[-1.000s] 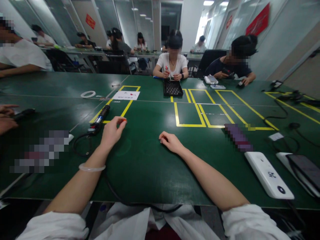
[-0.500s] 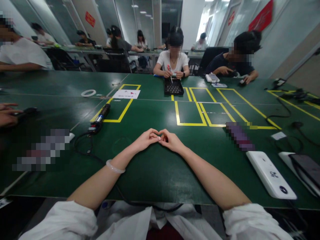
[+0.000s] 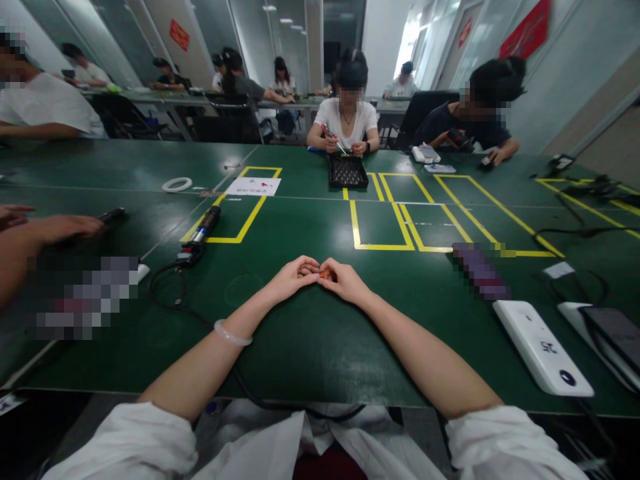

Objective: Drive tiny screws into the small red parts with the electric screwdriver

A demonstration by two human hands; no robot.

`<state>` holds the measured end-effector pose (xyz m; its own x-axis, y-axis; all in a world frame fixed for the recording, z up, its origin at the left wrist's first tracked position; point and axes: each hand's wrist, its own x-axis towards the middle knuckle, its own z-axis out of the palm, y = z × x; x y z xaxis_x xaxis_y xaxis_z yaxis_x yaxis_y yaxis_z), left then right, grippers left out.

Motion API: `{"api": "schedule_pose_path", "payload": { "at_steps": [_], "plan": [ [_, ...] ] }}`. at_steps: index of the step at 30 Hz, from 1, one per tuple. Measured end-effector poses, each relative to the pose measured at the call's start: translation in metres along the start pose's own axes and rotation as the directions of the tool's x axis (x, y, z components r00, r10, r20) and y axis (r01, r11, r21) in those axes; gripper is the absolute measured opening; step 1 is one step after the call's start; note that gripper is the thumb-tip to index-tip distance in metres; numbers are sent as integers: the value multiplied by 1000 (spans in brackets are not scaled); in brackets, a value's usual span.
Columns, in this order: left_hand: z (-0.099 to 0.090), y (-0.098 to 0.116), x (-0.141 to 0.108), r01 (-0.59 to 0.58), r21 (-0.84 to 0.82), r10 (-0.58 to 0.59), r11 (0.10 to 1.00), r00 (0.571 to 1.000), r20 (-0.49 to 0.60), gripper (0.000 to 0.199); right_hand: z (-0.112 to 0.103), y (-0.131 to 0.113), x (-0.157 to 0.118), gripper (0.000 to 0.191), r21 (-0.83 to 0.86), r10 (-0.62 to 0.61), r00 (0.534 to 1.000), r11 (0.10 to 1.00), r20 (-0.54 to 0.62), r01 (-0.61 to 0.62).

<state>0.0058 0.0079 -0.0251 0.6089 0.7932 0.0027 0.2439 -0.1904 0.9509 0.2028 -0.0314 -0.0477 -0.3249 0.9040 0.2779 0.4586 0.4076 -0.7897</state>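
Note:
My left hand (image 3: 296, 275) and my right hand (image 3: 343, 279) meet above the green table (image 3: 300, 347), fingers curled and fingertips close together. Between them is a small orange piece (image 3: 323, 274), mostly covered by the fingers, too small for me to tell its kind. It shows at the right thumb and forefinger, which pinch it. The left thumb and fingertips press in from the other side. A pale bracelet (image 3: 232, 333) circles my left wrist.
Left are a cabled black cylindrical device (image 3: 200, 233) and a co-worker's hand (image 3: 65, 229). Right lie a white power bank (image 3: 543, 347) and a phone (image 3: 481, 272). Ahead, yellow tape outlines (image 3: 383, 249) mark the table, and a person works over a black tray (image 3: 349, 175).
The piece between my fingertips showed red and white before and shows orange now. My hands have barely moved. At the left, a co-worker's hand has reached further in over the table.

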Motion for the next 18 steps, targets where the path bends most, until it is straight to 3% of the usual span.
{"api": "schedule_pose_path", "payload": {
  "at_steps": [18],
  "plan": [
    [-3, 3, -2, -23, 34, 21, 999, 999, 47, 35, -1, 2, 1, 20, 10, 65, 997, 998, -41, -65]
  ]
}}
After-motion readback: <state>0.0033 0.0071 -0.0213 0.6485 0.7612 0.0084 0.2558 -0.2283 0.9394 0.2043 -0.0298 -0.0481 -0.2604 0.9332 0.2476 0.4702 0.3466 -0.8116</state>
